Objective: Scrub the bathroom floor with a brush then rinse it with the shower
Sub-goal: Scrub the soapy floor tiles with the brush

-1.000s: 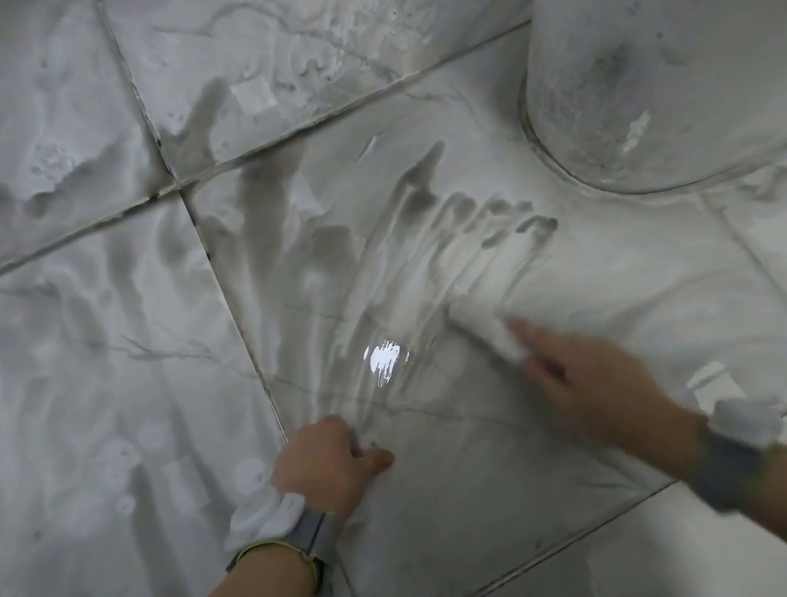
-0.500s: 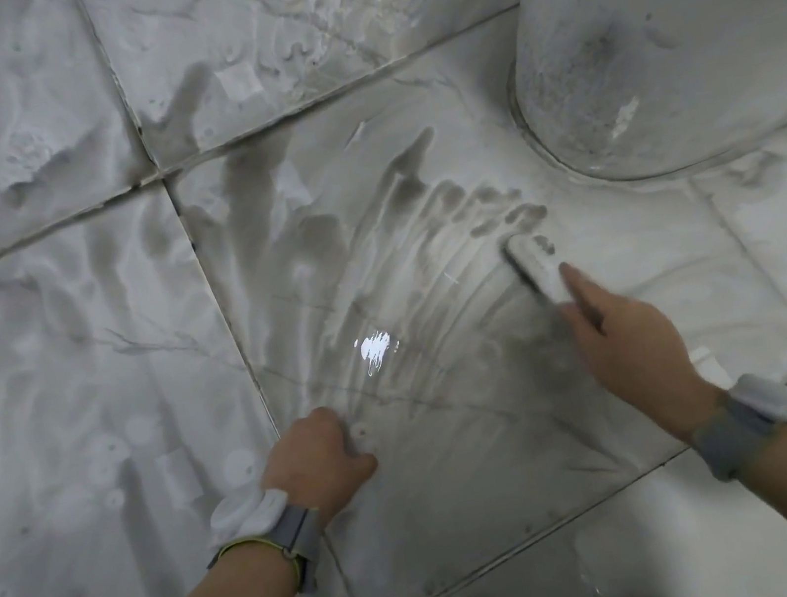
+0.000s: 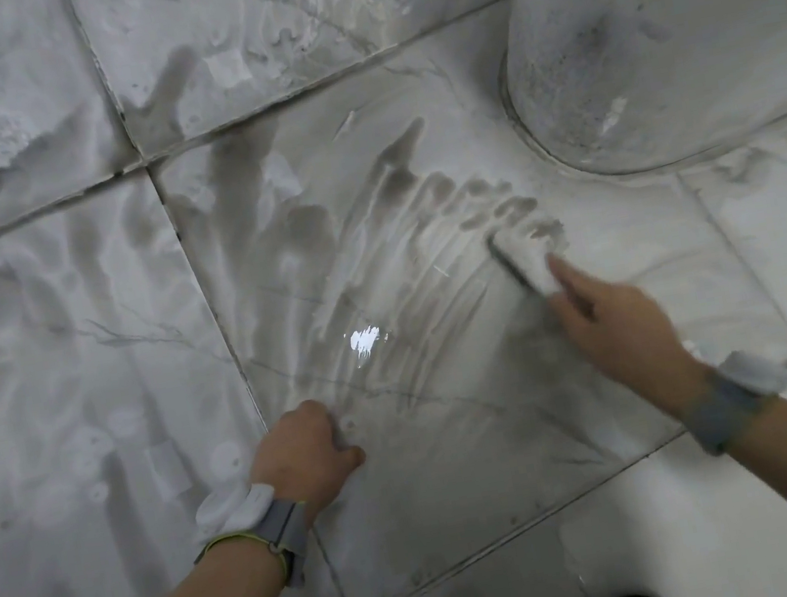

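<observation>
Your right hand (image 3: 613,318) grips the brush (image 3: 529,265), which has just swept from 6 o'clock of the streaks out to 2 o'clock, near the pedestal (image 3: 651,46). Your left hand (image 3: 302,449) stays knuckled on the floor (image 3: 77,351), holding nothing. Scrubbing's mid-way; no rinse yet.

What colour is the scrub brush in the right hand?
White with a darker bristle edge, best seen in the head view: the brush held by the right hand.

We see dim, flat light, one glare spot (image 3: 366,343) on the wet floor (image 3: 77,351), and motion blur on the right hand (image 3: 620,328).
</observation>
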`<control>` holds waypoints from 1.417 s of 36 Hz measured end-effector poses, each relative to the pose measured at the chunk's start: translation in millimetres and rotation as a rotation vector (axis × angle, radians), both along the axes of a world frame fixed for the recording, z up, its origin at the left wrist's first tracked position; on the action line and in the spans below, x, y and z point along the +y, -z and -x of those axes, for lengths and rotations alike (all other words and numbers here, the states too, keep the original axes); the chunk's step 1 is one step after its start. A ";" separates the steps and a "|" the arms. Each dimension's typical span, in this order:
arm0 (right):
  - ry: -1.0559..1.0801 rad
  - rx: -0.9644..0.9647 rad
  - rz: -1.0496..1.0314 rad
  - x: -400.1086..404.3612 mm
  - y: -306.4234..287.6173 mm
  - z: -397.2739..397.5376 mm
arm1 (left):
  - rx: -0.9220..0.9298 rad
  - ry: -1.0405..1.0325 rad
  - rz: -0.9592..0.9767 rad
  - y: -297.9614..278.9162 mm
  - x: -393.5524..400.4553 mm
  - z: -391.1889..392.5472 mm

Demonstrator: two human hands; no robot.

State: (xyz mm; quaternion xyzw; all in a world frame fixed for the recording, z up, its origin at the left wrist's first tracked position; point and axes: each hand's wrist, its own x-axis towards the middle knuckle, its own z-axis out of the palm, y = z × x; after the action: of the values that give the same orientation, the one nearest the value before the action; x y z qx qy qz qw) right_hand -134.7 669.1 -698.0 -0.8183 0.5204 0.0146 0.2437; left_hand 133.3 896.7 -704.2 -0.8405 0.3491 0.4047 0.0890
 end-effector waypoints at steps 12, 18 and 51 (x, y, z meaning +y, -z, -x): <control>-0.052 -0.050 -0.006 18.0 12.7 9.3 | 0.003 0.010 0.007 0.6 3.2 -0.2; 0.123 0.007 -0.017 11.3 2.5 14.9 | -0.002 0.001 -0.009 -1.7 -0.2 0.5; 0.309 -0.043 -0.051 71.7 -0.1 54.8 | -0.007 -0.003 0.019 2.3 5.0 0.1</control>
State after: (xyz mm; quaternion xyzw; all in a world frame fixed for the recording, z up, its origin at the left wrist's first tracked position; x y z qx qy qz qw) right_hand -189.4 740.8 -697.9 -0.7222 0.6342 -0.0270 0.2748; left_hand 133.2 901.7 -706.5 -0.8432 0.3515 0.3985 0.0817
